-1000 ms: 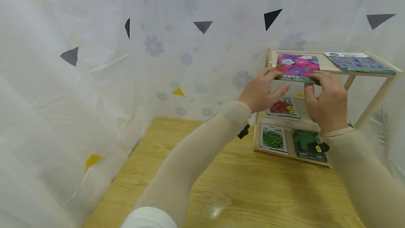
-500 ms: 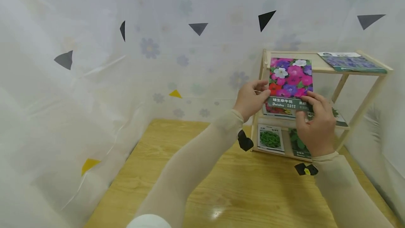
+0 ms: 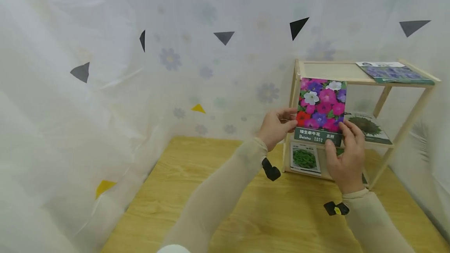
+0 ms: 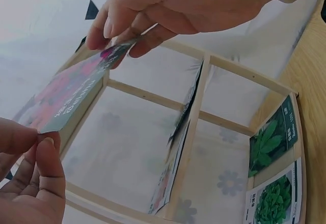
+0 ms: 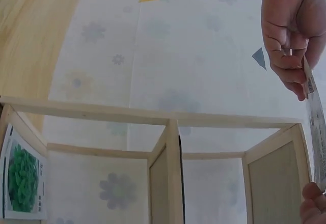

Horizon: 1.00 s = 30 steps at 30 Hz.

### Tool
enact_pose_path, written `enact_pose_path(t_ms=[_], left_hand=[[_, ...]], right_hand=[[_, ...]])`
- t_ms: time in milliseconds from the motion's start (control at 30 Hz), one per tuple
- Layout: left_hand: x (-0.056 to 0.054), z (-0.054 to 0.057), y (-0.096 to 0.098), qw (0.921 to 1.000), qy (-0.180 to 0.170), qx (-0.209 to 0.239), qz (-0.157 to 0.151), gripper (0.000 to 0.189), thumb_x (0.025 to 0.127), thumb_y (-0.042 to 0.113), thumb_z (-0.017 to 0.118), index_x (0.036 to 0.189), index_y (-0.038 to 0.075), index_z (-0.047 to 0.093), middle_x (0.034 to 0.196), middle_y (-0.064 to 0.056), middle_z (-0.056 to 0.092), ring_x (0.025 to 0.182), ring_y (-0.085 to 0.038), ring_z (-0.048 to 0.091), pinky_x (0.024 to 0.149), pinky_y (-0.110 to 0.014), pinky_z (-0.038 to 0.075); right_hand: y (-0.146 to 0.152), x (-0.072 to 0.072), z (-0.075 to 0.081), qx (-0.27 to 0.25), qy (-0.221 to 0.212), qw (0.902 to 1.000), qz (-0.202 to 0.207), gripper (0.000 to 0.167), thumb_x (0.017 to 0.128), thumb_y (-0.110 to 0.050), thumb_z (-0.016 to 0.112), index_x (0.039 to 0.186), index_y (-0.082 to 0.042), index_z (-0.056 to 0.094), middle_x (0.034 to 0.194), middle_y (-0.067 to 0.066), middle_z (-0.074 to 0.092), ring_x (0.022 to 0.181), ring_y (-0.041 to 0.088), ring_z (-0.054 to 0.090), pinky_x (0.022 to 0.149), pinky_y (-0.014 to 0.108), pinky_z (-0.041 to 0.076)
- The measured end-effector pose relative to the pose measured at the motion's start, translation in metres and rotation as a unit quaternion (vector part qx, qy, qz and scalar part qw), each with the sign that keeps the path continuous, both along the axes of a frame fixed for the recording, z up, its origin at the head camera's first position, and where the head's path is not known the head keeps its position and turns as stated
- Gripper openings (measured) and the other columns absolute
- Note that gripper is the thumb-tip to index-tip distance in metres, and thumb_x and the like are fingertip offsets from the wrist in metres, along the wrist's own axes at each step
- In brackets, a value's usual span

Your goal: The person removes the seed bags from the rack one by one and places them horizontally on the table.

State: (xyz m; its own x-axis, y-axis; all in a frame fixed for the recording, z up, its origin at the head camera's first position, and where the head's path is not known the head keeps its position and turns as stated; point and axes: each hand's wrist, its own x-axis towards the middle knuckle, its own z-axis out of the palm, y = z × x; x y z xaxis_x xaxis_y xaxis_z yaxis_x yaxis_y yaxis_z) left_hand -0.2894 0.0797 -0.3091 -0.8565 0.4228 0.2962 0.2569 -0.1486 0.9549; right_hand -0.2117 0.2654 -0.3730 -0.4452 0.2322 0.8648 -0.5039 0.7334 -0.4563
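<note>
A flower seed packet [image 3: 321, 104] with pink, purple, white and red blooms is held up before a small wooden rack [image 3: 330, 70], its printed face towards the head camera. My left hand [image 3: 275, 129] pinches its left edge between thumb and fingers. At the lower right corner, my right hand [image 3: 347, 158] grips it, thumb in front. The left wrist view has the packet [image 4: 76, 89] tilted, with the left fingers [image 4: 48, 165] on its near corner. Edge-on, the packet [image 5: 315, 122] appears at the right wrist view's border.
A purple-flower packet [image 3: 395, 72] lies on the top tier, right side. Another packet [image 3: 365, 126] is on the middle tier. Below are a green-leaf packet [image 3: 305, 158] and a broad-leaf one [image 4: 272, 140]. The rack stands on a wooden table [image 3: 218, 190] near a white curtain [image 3: 211, 77].
The flower packet has come off the top tier, moving down and towards me, and now stands more upright. Both hands have lowered with it, keeping their hold.
</note>
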Motion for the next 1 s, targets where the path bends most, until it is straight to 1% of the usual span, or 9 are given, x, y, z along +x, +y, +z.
enact_pose_path(t_ms=[100, 267, 333, 433, 533, 667, 733, 833, 1000], left_hand=[[0.001, -0.009, -0.001, 0.9999, 0.008, -0.002, -0.007, 0.031, 0.093, 0.000, 0.061, 0.121, 0.012, 0.066, 0.096, -0.001, 0.063, 0.083, -0.011, 0.062, 0.076, -0.028, 0.056], [0.002, -0.025, -0.009, 0.9995, 0.016, -0.023, 0.012, 0.030, 0.093, 0.002, 0.062, 0.119, 0.016, 0.067, 0.096, -0.001, 0.062, 0.081, -0.013, 0.061, 0.071, -0.027, 0.056], [0.002, -0.032, -0.014, 0.9991, 0.015, -0.033, 0.023, 0.030, 0.093, 0.004, 0.063, 0.119, 0.019, 0.067, 0.095, -0.001, 0.063, 0.079, -0.014, 0.061, 0.069, -0.027, 0.056], [0.003, -0.043, -0.026, 0.9986, 0.007, -0.045, 0.028, 0.031, 0.093, 0.004, 0.062, 0.120, 0.020, 0.066, 0.095, -0.003, 0.063, 0.079, -0.016, 0.062, 0.070, -0.030, 0.056], [0.004, -0.056, -0.042, 0.9974, 0.000, -0.064, 0.031, 0.030, 0.095, 0.006, 0.061, 0.121, 0.020, 0.065, 0.095, -0.004, 0.062, 0.080, -0.017, 0.062, 0.074, -0.035, 0.056], [0.008, -0.075, -0.064, 0.9951, -0.014, -0.093, 0.030, 0.028, 0.096, 0.009, 0.060, 0.123, 0.017, 0.063, 0.097, -0.004, 0.062, 0.083, -0.018, 0.061, 0.077, -0.040, 0.056], [0.009, -0.084, -0.075, 0.9937, -0.022, -0.106, 0.030, 0.028, 0.096, 0.010, 0.060, 0.124, 0.015, 0.061, 0.097, -0.004, 0.061, 0.084, -0.017, 0.062, 0.076, -0.039, 0.056], [0.012, -0.096, -0.091, 0.9917, -0.033, -0.120, 0.033, 0.029, 0.096, 0.009, 0.060, 0.125, 0.012, 0.060, 0.098, -0.005, 0.061, 0.085, -0.018, 0.062, 0.077, -0.039, 0.056], [0.015, -0.113, -0.121, 0.9874, -0.052, -0.141, 0.048, 0.029, 0.096, 0.009, 0.059, 0.125, 0.008, 0.059, 0.100, -0.008, 0.060, 0.086, -0.019, 0.061, 0.076, -0.039, 0.056]], right_hand=[[-0.003, 0.005, -0.004, -0.031, -0.030, 0.9990, -0.006, 0.053, 0.090, -0.011, 0.059, 0.142, -0.003, 0.047, 0.143, 0.009, 0.043, 0.111, 0.028, 0.053, 0.091, 0.008, 0.037], [-0.014, 0.010, -0.008, -0.092, -0.103, 0.9900, 0.031, 0.058, 0.092, -0.006, 0.060, 0.146, -0.010, 0.040, 0.141, 0.011, 0.045, 0.109, 0.011, 0.057, 0.087, 0.007, 0.043], [-0.018, 0.011, -0.010, -0.107, -0.130, 0.9849, 0.040, 0.059, 0.093, -0.007, 0.060, 0.147, -0.012, 0.039, 0.140, 0.011, 0.046, 0.110, 0.008, 0.056, 0.087, 0.008, 0.043], [-0.023, 0.010, -0.018, -0.092, -0.148, 0.9838, 0.043, 0.059, 0.092, -0.007, 0.061, 0.147, -0.009, 0.039, 0.138, 0.012, 0.047, 0.110, 0.014, 0.056, 0.087, 0.006, 0.042], [-0.030, 0.008, -0.030, -0.057, -0.151, 0.9853, 0.055, 0.061, 0.091, -0.004, 0.064, 0.146, -0.005, 0.039, 0.136, 0.015, 0.047, 0.102, 0.022, 0.054, 0.081, 0.005, 0.042], [-0.042, 0.007, -0.049, -0.013, -0.176, 0.9821, 0.064, 0.065, 0.089, -0.005, 0.068, 0.147, -0.004, 0.038, 0.129, 0.016, 0.049, 0.087, 0.018, 0.053, 0.067, 0.010, 0.046], [-0.048, 0.007, -0.057, 0.001, -0.200, 0.9772, 0.070, 0.067, 0.089, -0.008, 0.069, 0.147, -0.006, 0.038, 0.126, 0.015, 0.049, 0.082, 0.015, 0.053, 0.063, 0.016, 0.048], [-0.058, 0.007, -0.067, 0.017, -0.231, 0.9690, 0.085, 0.067, 0.089, -0.011, 0.070, 0.147, -0.006, 0.038, 0.123, 0.016, 0.048, 0.077, 0.014, 0.053, 0.061, 0.021, 0.050], [-0.076, 0.002, -0.078, 0.023, -0.273, 0.9511, 0.142, 0.067, 0.087, -0.011, 0.073, 0.145, -0.007, 0.041, 0.121, 0.015, 0.049, 0.076, 0.013, 0.055, 0.062, 0.023, 0.051]])
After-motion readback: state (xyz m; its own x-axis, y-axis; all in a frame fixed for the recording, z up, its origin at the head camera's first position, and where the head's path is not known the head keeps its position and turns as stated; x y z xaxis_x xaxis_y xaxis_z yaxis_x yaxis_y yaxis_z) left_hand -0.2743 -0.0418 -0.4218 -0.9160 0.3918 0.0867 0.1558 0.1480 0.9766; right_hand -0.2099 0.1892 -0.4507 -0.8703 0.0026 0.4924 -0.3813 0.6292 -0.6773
